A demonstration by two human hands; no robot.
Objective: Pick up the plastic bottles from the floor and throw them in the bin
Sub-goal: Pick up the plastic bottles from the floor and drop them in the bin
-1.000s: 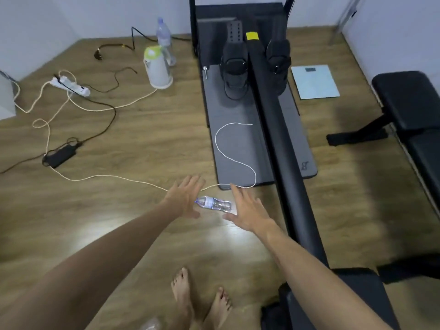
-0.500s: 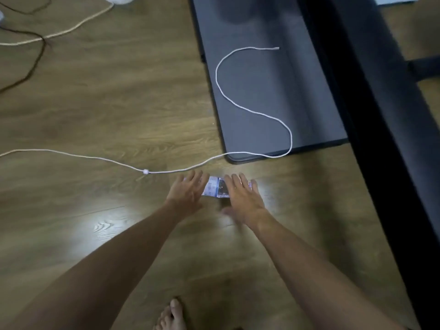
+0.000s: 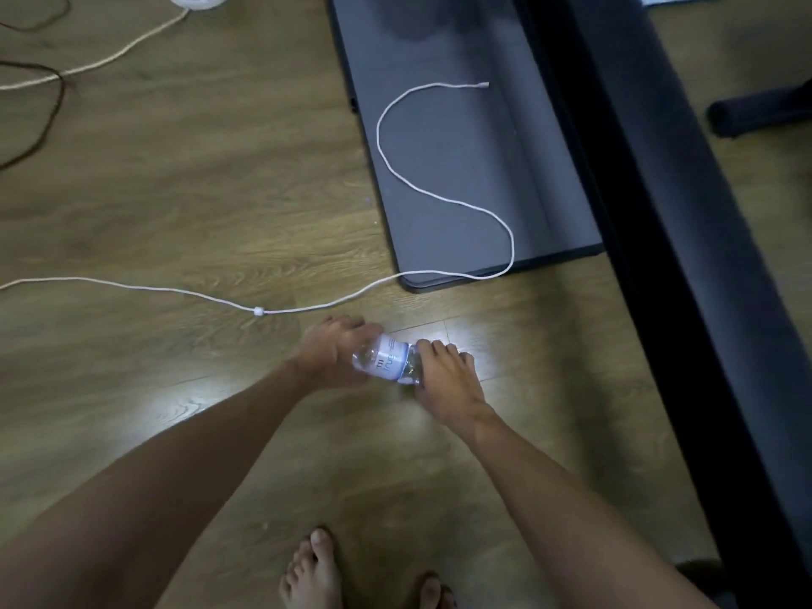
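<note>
Over at the far left, a dark cord is curling across the wooden floor, and a white cable is running low across the boards toward the middle of the room. The person is bending forward, both bare arms reaching down. The left hand is wrapping around one end of a small clear plastic bottle, fingers curled over it. The bottle is lying on its side, its pale label facing up, right between the two hands and just short of the white cable. Whether it is resting on the boards or lifted a little off them is hard to say, since glare is washing out that spot. The right hand is closing on the other end, fingers pressing down over the crumpled plastic. Below, bare feet are standing on the floor. Farther right, the cable is looping in an S over a grey mat, and a thick black rail is slanting down along the right side.
</note>
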